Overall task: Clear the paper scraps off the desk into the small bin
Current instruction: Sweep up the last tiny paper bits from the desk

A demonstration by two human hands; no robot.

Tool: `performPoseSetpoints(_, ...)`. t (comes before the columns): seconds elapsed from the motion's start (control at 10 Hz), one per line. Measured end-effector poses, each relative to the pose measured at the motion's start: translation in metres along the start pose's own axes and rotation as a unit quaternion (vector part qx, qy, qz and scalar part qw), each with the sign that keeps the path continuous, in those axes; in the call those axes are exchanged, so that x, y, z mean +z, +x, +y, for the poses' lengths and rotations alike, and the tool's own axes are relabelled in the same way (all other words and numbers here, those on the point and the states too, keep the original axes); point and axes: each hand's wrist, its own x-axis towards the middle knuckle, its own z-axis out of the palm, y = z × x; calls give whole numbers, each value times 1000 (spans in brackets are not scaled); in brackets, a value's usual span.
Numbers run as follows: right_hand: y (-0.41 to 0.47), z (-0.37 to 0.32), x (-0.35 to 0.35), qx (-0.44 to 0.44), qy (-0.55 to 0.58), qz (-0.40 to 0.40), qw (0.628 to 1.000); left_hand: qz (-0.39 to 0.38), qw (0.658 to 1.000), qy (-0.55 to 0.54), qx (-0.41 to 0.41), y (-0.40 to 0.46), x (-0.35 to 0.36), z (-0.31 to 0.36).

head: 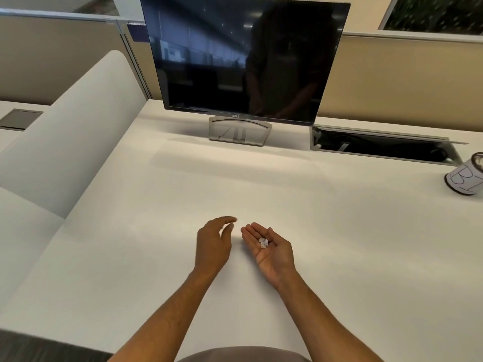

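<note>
Paper scraps, small white torn bits, lie heaped in the cupped palm of the right hand, which is turned palm-up with its fingers relaxed and slightly raised, so the pieces sit in the hollow and cannot slide off. No fingers curl over them; they rest there by gravity alone, so a level palm matters for the carry.

Just to its left, the left hand stands on its edge near the smooth white desk top, fingers straight and together, holding nothing. That blade-like pose suits sweeping loose bits toward the waiting palm.

Well apart, at the far right edge of the desk, stands the small round bin wrapped in white paper with hand-drawn letters, mouth up; a reach to the right seems next.

Farther back, the dark flat monitor on its grey stand faces the person, with an open dark cable tray beside it.
</note>
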Motion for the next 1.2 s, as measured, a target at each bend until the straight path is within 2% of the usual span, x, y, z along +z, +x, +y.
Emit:
performPoseSetpoints(0.1,0,-3,-3,-3,9,7,1000,-17,990,131,-43,-5,-2,-36)
performPoseSetpoints(0.2,1,-5,-5,-9,15,14,1000,-70,961,263,-54,-21,2,-63)
performPoseSetpoints(0.3,3,-5,-7,-13,19,17,1000,-108,935,332,-56,-35,6,-74)
performPoseSetpoints(0.4,0,-3,-5,-11,9,13,1000,-108,928,352,-53,-46,13,-77)
performPoseSetpoints(0.5,-2,-4,-3,-11,0,7,1000,-125,922,363,-54,-50,23,-72)
performPoseSetpoints(0.7,-5,-10,-2,-22,-10,17,1000,-158,922,355,0,-29,42,-62)
performPoseSetpoints(0.8,-8,-13,-3,-25,-11,21,999,-145,940,308,10,-17,45,-61)
performPoseSetpoints(0.9,-10,-17,-6,-28,-8,24,999,-85,971,221,8,-8,40,-64)
performPoseSetpoints(1.0,-10,-18,-8,-30,-3,28,999,-33,985,168,11,2,32,-67)
performPoseSetpoints(1.2,-9,-16,-4,-21,0,25,999,-35,977,209,37,22,22,-64)
